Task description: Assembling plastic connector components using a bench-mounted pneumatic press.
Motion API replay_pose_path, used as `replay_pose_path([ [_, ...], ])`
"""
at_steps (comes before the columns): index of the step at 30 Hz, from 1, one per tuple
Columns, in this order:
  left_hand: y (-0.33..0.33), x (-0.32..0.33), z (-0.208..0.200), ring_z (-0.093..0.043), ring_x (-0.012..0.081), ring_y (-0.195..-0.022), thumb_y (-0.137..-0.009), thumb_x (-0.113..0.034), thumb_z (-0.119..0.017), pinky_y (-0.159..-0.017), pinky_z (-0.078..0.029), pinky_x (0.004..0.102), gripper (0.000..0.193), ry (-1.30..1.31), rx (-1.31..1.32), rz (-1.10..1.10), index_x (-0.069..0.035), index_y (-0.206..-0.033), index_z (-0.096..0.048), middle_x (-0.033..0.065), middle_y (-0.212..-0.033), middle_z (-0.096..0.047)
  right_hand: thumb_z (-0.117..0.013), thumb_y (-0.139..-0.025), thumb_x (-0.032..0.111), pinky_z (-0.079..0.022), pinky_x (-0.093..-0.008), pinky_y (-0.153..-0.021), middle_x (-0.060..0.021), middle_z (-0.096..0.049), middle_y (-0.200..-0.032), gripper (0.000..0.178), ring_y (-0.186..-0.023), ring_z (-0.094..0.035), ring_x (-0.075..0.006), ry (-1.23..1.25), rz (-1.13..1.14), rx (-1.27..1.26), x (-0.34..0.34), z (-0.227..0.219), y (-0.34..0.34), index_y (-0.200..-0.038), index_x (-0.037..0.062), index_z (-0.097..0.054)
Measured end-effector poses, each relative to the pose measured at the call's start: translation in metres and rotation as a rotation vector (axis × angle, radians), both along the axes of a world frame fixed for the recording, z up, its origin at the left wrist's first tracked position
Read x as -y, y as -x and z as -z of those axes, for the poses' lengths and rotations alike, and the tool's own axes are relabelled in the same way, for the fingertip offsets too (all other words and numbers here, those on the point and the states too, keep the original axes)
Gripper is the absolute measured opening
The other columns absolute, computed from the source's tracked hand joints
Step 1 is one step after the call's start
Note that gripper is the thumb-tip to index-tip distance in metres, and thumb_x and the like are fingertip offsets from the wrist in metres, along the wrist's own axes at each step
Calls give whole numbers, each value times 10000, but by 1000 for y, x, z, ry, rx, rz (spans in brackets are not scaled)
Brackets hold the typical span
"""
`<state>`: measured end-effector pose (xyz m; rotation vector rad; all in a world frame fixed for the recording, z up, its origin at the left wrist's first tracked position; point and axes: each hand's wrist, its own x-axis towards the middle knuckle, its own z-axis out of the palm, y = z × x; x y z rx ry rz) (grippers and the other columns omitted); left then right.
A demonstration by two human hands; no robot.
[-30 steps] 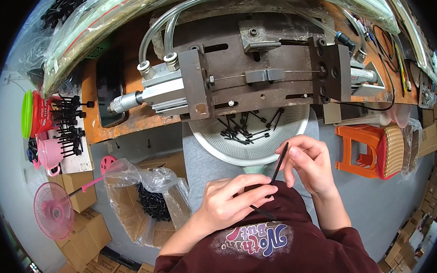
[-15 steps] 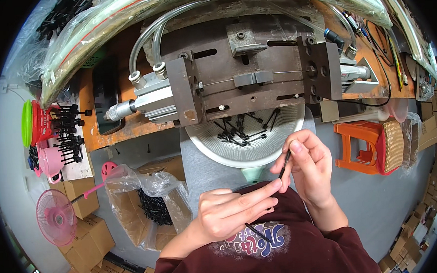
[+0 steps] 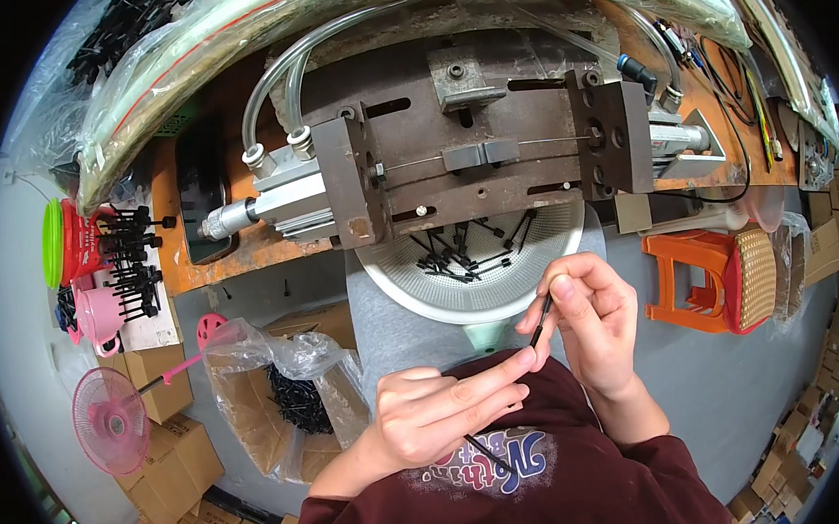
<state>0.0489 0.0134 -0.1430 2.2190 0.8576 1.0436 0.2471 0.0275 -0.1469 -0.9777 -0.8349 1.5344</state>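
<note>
Holding a thin black rod (image 3: 540,328) between the fingers of right hand (image 3: 589,320) and left hand (image 3: 435,411), with another black strand (image 3: 491,456) sticking out below the left. Facing a brown metal fixture (image 3: 516,112) at the front edge of the bench (image 3: 197,273), with a white perforated basin (image 3: 484,312) of black pieces (image 3: 456,251) partly beneath.

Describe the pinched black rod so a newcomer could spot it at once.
Below the brown metal fixture is a white basin of black pieces. Just below the basin's right side, the right hand pinches a thin black rod, slanting down to the left hand. Unlike those pieces, it bridges both hands.
</note>
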Motion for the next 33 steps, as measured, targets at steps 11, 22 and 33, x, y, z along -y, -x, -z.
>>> replay_pose_path([
  [11,1,-2,-2,-489,42,-463,-665,-188,-833,-417,-342,191,265,43,24,6,-110,-913,-779,52,-1109,-719,-463,-1012,75,-536,-261,-482,-213,-655,-807,167,-549,-649,-189,-62,-10,49,3,-6,2,-1017,-83,-515],
  [22,2,-4,-2,-567,54,-509,-685,-186,-810,-423,-368,190,253,72,32,29,-93,-918,-774,78,-1094,-721,-458,-1009,102,-538,-252,-424,-227,-645,-755,196,-520,-629,-186,-33,-12,91,3,-11,5,-989,-88,-503],
  [33,-10,-29,-14,-672,139,-633,-676,-113,-818,-503,-478,213,271,-94,-23,-162,-46,-929,-747,129,-1135,-698,-593,-948,54,-496,-217,-544,-124,-691,-864,128,-600,-614,-100,108,-132,-31,-4,-6,-7,-1034,-40,-609],
])
